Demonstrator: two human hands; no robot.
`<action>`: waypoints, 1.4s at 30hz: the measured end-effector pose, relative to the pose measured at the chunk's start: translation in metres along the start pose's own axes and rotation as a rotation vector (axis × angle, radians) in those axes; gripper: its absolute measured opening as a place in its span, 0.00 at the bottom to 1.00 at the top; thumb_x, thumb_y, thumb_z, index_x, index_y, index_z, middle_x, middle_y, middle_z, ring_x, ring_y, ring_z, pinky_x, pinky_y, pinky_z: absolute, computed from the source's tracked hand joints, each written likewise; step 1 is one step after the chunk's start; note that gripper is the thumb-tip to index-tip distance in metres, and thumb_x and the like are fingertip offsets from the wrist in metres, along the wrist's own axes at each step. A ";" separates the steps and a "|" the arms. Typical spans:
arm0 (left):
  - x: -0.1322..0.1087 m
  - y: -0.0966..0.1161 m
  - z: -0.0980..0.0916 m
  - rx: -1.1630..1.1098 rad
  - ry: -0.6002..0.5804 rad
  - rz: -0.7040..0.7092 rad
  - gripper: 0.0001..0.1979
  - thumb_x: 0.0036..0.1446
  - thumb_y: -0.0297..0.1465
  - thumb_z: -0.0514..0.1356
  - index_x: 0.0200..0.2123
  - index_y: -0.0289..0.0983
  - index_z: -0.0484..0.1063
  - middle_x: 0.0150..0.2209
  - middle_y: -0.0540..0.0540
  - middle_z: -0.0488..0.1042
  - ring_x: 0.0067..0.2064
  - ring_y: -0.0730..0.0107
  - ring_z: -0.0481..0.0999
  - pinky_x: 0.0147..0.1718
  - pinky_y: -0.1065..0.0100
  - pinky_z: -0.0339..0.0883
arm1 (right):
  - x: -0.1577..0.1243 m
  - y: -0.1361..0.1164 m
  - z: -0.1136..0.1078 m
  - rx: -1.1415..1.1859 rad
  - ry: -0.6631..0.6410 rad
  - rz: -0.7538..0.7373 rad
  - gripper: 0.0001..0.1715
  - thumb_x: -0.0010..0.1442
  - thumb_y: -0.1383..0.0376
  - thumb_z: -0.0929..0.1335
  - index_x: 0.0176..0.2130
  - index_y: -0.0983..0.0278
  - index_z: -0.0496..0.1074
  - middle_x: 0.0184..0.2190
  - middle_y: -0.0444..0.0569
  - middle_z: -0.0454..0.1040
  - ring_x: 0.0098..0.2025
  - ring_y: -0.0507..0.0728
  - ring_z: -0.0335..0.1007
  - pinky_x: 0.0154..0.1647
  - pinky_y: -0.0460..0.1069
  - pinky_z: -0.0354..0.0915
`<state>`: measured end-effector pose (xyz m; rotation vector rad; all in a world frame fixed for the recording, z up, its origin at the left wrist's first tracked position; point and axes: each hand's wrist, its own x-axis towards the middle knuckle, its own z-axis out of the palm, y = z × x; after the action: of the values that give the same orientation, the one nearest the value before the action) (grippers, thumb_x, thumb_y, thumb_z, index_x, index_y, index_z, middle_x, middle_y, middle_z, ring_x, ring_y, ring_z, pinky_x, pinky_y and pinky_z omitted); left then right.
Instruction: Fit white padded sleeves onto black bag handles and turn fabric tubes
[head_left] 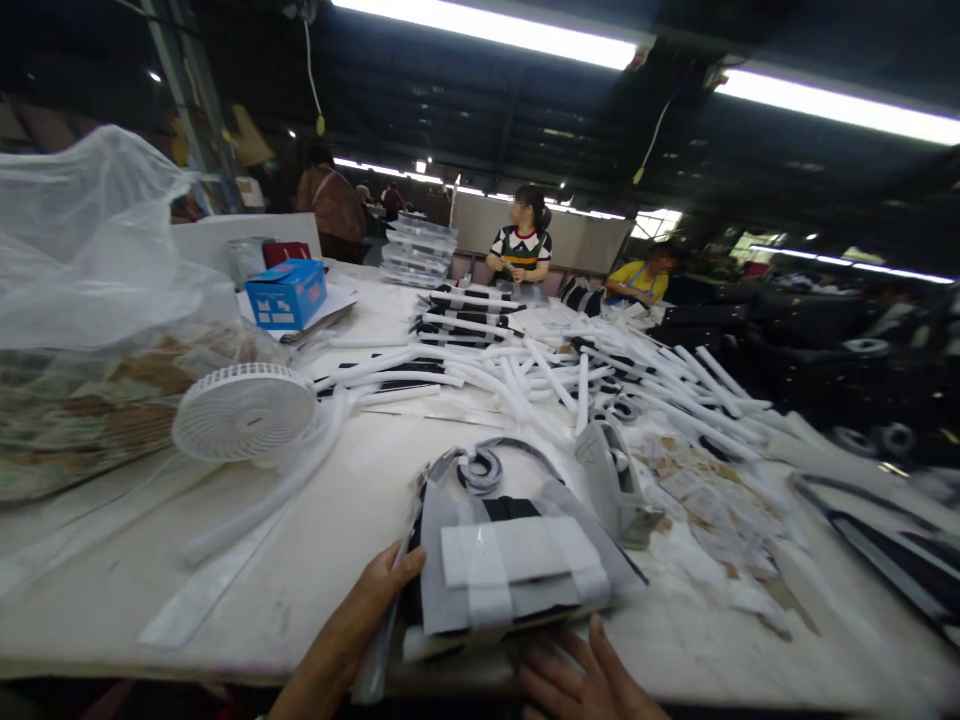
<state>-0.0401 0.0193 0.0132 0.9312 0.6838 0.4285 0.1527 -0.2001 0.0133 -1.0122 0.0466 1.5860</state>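
Observation:
A dark handbag (510,509), partly wrapped in white foam sheet and tape, lies on the table at the near edge. Its curved handle (525,446) arches at the back, and a ring-shaped wrapped coil (480,470) rests by it. My left hand (367,605) grips the bag's left side, thumb toward the front and the other fingers partly hidden. A clear plastic strip hangs down beside that hand. Below the bag's front edge is my right hand (581,680), fingers spread; whether its fingertips touch the bag is unclear. Right of the bag stands a grey tape dispenser (613,485).
A white fan (246,412) and a large clear plastic bag (82,390) occupy the left, with a blue box (286,294) behind. Several white foam-wrapped tubes (472,372) cover the table's middle. Scraps (712,500) lie at right. A person (521,245) sits across the table.

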 end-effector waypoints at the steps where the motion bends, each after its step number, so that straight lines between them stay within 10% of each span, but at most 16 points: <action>1: 0.001 -0.004 0.000 -0.004 0.005 0.002 0.38 0.44 0.49 0.68 0.54 0.33 0.70 0.46 0.37 0.79 0.47 0.46 0.78 0.49 0.53 0.71 | 0.002 -0.001 0.007 0.045 0.007 0.004 0.46 0.27 0.37 0.77 0.41 0.59 0.73 0.47 0.55 0.77 0.57 0.67 0.68 0.58 0.61 0.61; 21: -0.018 0.007 0.025 0.007 0.016 0.160 0.42 0.39 0.44 0.71 0.56 0.32 0.63 0.51 0.35 0.76 0.52 0.44 0.74 0.48 0.57 0.71 | 0.041 0.011 0.026 0.194 0.271 -0.386 0.22 0.51 0.51 0.74 0.42 0.58 0.70 0.36 0.44 0.80 0.42 0.60 0.76 0.49 0.57 0.72; 32: 0.012 0.108 0.054 -0.082 -0.054 0.354 0.41 0.50 0.59 0.58 0.58 0.36 0.61 0.49 0.35 0.74 0.47 0.48 0.76 0.41 0.52 0.73 | -0.047 -0.150 0.176 0.236 0.115 -0.791 0.17 0.49 0.74 0.72 0.39 0.60 0.71 0.30 0.41 0.80 0.31 0.54 0.77 0.36 0.53 0.77; 42: 0.090 0.058 0.044 0.267 0.032 0.266 0.33 0.49 0.56 0.57 0.46 0.35 0.69 0.36 0.42 0.75 0.39 0.58 0.76 0.36 0.61 0.71 | -0.037 -0.263 0.261 0.209 0.111 -0.893 0.06 0.59 0.63 0.69 0.38 0.61 0.70 0.31 0.44 0.79 0.34 0.57 0.77 0.38 0.59 0.76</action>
<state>0.0520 0.0796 0.0484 1.2781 0.6581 0.5979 0.2169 -0.0085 0.3259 -0.7851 -0.1451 0.6930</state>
